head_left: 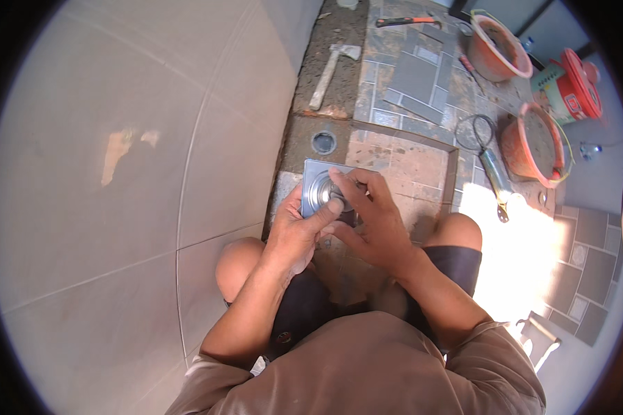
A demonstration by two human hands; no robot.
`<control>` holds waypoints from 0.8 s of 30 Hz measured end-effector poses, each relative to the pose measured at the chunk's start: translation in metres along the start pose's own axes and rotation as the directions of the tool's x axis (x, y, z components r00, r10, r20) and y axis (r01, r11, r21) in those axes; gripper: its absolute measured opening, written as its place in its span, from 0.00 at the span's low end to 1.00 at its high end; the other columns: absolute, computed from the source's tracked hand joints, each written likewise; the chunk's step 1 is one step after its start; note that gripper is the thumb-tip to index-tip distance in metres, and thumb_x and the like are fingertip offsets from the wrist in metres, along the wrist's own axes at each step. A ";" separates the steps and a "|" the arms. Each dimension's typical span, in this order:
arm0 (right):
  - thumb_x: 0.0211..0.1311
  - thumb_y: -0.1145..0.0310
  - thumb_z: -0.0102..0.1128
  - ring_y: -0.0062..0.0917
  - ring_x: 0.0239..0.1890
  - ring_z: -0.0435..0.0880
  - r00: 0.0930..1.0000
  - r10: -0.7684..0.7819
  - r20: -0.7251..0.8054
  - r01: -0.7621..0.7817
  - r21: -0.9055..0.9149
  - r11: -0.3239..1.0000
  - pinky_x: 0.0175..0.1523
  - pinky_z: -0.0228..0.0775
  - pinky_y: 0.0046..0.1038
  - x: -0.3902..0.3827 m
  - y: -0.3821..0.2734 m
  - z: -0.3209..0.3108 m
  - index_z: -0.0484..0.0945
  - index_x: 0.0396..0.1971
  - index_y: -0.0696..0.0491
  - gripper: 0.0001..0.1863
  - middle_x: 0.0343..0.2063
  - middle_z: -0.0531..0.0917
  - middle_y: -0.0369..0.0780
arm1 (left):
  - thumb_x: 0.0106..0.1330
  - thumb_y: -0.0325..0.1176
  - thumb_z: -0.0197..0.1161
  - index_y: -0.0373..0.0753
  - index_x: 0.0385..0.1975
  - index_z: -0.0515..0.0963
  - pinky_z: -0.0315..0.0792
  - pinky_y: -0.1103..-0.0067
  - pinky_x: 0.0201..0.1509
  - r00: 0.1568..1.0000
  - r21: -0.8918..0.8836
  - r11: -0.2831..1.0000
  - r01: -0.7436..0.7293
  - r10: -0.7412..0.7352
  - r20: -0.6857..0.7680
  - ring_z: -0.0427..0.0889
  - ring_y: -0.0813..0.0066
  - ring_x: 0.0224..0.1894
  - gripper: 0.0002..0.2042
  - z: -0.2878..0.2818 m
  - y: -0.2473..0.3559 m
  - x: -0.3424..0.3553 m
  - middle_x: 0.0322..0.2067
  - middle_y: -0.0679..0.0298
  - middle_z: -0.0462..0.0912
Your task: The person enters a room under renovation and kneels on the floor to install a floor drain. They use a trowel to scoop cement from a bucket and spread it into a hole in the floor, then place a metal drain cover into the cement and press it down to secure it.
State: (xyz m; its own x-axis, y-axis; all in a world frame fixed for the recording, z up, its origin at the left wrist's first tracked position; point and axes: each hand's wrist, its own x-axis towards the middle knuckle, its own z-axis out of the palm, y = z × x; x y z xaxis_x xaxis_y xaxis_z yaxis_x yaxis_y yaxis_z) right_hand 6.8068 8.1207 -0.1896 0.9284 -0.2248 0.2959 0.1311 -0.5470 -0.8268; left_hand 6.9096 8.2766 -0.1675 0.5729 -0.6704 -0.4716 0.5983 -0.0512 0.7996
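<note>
"Holding a square, silvery metal plate with a round, ringed centre (318, 188), a worker's bare left hand (291, 232) pinches it at the edge, thumb across the face. The plate sits between both hands, in front of the knees (457, 232)."

"And the bare right hand (381, 223)?"

"Its fingers curve over the rings, thumb spread apart below; whether they grip the centre or only touch it, I cannot tell. The step in hand looks like handling that round centre. The next move seems to call for a firm left pinch and light right fingertips."

"How much room is there?"

"From the plate, a round, grey-rimmed floor hole (323, 143) lies near at 12 o'clock, a dusty, pale-handled hatchet (324, 81) farther out. At 9 o'clock, a glossy beige tiled wall (131, 228) likely limits leftward swing. Toward 2 o'clock, a sunken patch of tan floor tiles (408, 166) seems to offer more room, bounded by a raised tiled edge (452, 176) at 3 o'clock. Beyond it lies a green-and-silver angle grinder (492, 169), well apart from the hands."
</note>
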 end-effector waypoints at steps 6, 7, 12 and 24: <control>0.70 0.66 0.64 0.47 0.52 0.77 0.954 0.288 -0.082 -0.275 0.140 0.951 0.55 0.74 0.43 -0.051 0.008 -0.053 0.72 0.63 0.56 0.25 0.50 0.73 0.51 | 0.80 0.61 0.45 0.38 0.69 0.65 0.76 0.62 0.64 0.970 -0.081 0.974 0.212 -0.199 0.142 0.83 0.69 0.55 0.33 0.081 -0.013 -0.006 0.58 0.59 0.79; 0.71 0.68 0.62 0.45 0.51 0.78 0.947 0.287 -0.142 -0.273 0.111 0.956 0.55 0.74 0.43 -0.063 0.010 -0.062 0.73 0.61 0.56 0.22 0.49 0.74 0.50 | 0.80 0.62 0.45 0.38 0.70 0.64 0.74 0.61 0.66 0.956 -0.044 0.976 0.215 -0.201 0.213 0.81 0.67 0.57 0.33 0.097 -0.018 -0.006 0.59 0.58 0.78; 0.78 0.64 0.52 0.38 0.51 0.79 0.849 0.433 -0.301 -0.341 0.313 0.886 0.57 0.72 0.37 -0.130 0.045 -0.117 0.71 0.60 0.56 0.18 0.48 0.77 0.46 | 0.80 0.60 0.45 0.36 0.77 0.55 0.67 0.59 0.72 0.906 0.074 0.979 0.191 -0.205 0.370 0.70 0.59 0.71 0.37 0.173 -0.047 -0.005 0.72 0.53 0.66; 0.76 0.60 0.52 0.53 0.60 0.74 0.054 0.738 -0.673 -0.988 -0.143 -0.059 0.64 0.70 0.49 -0.409 0.193 -0.268 0.67 0.65 0.54 0.24 0.57 0.70 0.57 | 0.78 0.35 0.61 0.31 0.58 0.80 0.72 0.65 0.72 0.550 0.912 0.239 -0.332 0.835 -0.019 0.74 0.61 0.70 0.16 0.068 0.082 -0.060 0.61 0.53 0.81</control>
State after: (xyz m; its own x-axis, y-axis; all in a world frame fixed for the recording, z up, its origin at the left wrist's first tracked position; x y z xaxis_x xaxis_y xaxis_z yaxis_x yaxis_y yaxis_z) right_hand 6.3593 7.8908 -0.3417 -0.0877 -0.9583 -0.2721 -0.9748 0.1388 -0.1747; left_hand 6.8864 8.2624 -0.0484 0.8252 -0.3975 0.4013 -0.5582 -0.4651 0.6871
